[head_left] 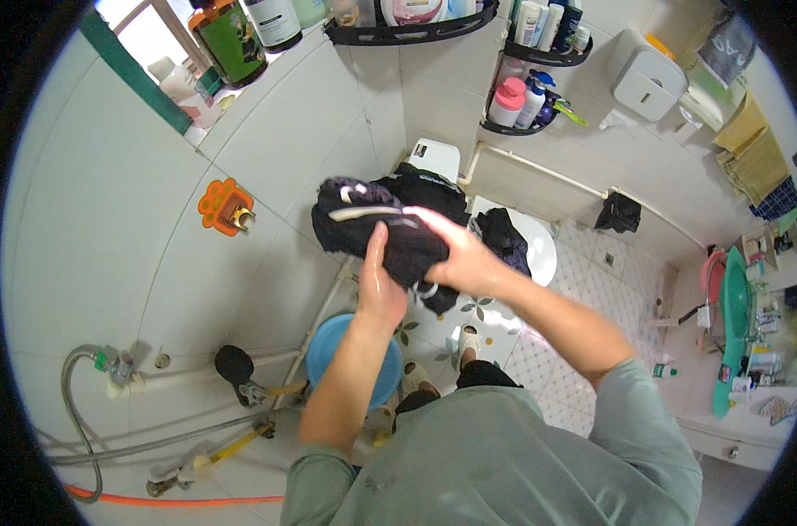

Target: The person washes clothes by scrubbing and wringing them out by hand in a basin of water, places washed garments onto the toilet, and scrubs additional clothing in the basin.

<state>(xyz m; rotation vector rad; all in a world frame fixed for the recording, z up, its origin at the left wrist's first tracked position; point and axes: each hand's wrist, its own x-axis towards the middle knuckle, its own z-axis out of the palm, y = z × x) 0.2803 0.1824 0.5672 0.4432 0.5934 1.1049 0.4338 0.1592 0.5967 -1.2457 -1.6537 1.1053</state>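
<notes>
Both hands grip a bunched black garment with a pale stripe, held up in front of me. My left hand supports it from below, thumb pressed up along its near side. My right hand clasps its right part, with the fingertips partly hidden by the cloth. A lower end of the cloth with a white bit hangs under my right hand. Behind it, more black clothing lies by the toilet tank. A dark crumpled cloth rests on the white toilet.
A blue basin stands on the floor below my left forearm. Hoses and a black shower head are along the left wall. Corner shelves with bottles hang ahead. A green-rimmed mirror and washstand are at the right.
</notes>
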